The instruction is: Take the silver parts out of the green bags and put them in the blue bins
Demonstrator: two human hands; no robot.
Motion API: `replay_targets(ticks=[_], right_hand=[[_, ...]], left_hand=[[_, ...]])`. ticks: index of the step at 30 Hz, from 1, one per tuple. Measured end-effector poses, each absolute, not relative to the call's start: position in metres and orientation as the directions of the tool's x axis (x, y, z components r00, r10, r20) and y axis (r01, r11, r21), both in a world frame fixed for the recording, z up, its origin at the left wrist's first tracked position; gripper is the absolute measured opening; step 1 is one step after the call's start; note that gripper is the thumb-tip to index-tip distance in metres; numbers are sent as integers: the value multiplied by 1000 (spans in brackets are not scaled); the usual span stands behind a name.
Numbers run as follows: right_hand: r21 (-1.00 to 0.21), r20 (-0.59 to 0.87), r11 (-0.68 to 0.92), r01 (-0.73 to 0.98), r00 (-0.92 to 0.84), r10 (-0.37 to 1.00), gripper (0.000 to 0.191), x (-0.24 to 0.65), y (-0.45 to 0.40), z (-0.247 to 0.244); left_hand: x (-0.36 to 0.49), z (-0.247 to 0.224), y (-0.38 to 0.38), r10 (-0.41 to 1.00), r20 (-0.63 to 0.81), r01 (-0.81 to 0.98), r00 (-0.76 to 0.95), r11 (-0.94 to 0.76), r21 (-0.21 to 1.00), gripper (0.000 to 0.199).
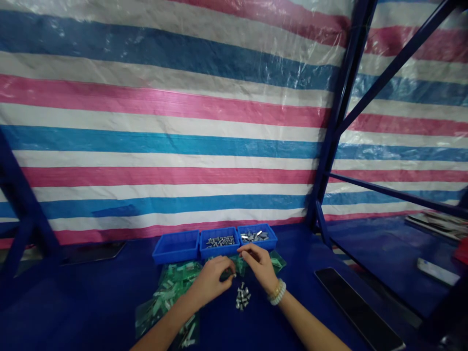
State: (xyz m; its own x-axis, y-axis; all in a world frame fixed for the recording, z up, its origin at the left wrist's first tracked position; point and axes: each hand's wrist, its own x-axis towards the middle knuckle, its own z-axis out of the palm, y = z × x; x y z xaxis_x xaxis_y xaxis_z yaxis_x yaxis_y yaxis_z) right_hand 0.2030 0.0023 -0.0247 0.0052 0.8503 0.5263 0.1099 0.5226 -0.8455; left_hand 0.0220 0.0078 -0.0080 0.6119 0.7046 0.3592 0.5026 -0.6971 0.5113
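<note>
My left hand (215,278) is closed in a pinch on a small metal screw, beside green plastic bags (175,282) with small parts in them. My right hand (259,265), with a beaded bracelet at the wrist, has its thumb and finger pinched together in front of the right blue bin; whatever they hold is too small to make out. Below and between both hands lies a small pile of metal screws (242,298). The middle bin (219,251) holds many small metal pieces, and the right bin (272,240) holds longer metal pieces. The left bin (175,255) looks bare inside.
A dark phone-like slab (360,309) lies on the blue table to the right. Another dark flat device (95,251) is at the back left. Blue metal posts (331,141) stand before a striped plastic sheet (164,107). A white device (438,271) rests at the far right.
</note>
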Motion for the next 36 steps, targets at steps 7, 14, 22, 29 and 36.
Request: replay_targets(ticks=[7,14,22,29,36], right_hand=[[-776,603,594,209,-29,797,16,196,-6,-21],[-617,734,746,251,-157,660,18,192,-13,-19],[-562,764,787,254,-204,612,9,191,-20,-11],[-591,742,747,305,-158,652,6,192,-21,-9],[-640,682,727,248,-252,687,15,186,-15,-20]], left_hand=[[10,-4,6,861,326,186,390,-421,888,8],[12,-9,3,895,325,50,305,-356,933,20],[15,-11,-4,903,310,3,299,-325,946,19],[22,-14,-11,910,314,8,272,-328,944,17],[23,-20,-15,808,559,221,185,-589,778,8]])
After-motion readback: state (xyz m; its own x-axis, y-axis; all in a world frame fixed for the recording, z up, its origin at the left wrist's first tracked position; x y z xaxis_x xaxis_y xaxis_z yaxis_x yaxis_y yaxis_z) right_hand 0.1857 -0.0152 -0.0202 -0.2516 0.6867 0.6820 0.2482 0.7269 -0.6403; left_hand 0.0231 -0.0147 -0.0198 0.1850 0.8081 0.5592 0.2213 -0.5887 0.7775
